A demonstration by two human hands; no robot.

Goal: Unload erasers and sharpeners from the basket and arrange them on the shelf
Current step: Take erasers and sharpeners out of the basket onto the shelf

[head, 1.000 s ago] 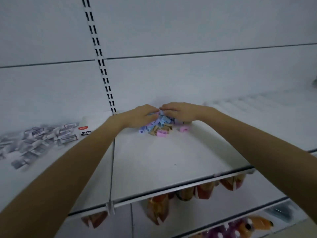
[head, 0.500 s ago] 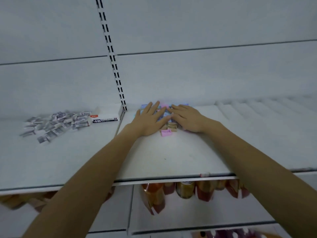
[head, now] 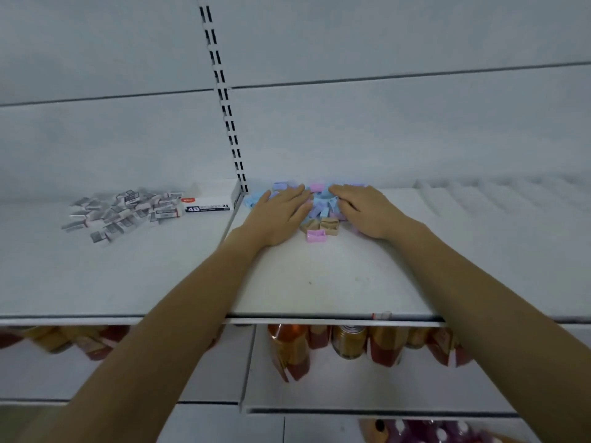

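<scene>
1. Head view, shelf [head: 319, 282]: white board with its front edge running across the frame. It carries items 2 to 6.
2. Head view, sharpeners [head: 323, 204]: a small loose heap of blue, pink and tan pieces. It sits at the back of the shelf, just right of the slotted upright [head: 224, 100] and close to the back panel [head: 383, 129]. Two tan sharpeners [head: 329, 224] lie at the near edge of the heap. One pink sharpener [head: 316, 235] lies just in front of them.
3. Head view, left hand [head: 278, 215]: palm down on the left side of the heap, heel on bare shelf. The grip is apart: the fingers [head: 295, 195] are straight and slightly spread, lying flat over blue pieces and clasping nothing.
4. Head view, right hand [head: 364, 212]: palm down on the right side of the heap. The grip is apart: the fingers [head: 343, 191] stretch toward the left, a little bent, resting on top of the pieces and pinching nothing. The tips of the two hands are near each other, with a pink piece between them at the back.
5. Head view, erasers [head: 124, 212]: a loose scatter of white pieces in dark-printed sleeves. They lie on the shelf section left of the upright, well apart from both hands.
6. Head view, box [head: 208, 204]: white and long, printed "4B" and "24". It lies flat between the erasers and the upright, just beside the scatter.
7. Head view, lower shelf [head: 351, 388]: bottles [head: 287, 353] with orange-red contents and a can [head: 347, 342], partly hidden under the front edge above.
</scene>
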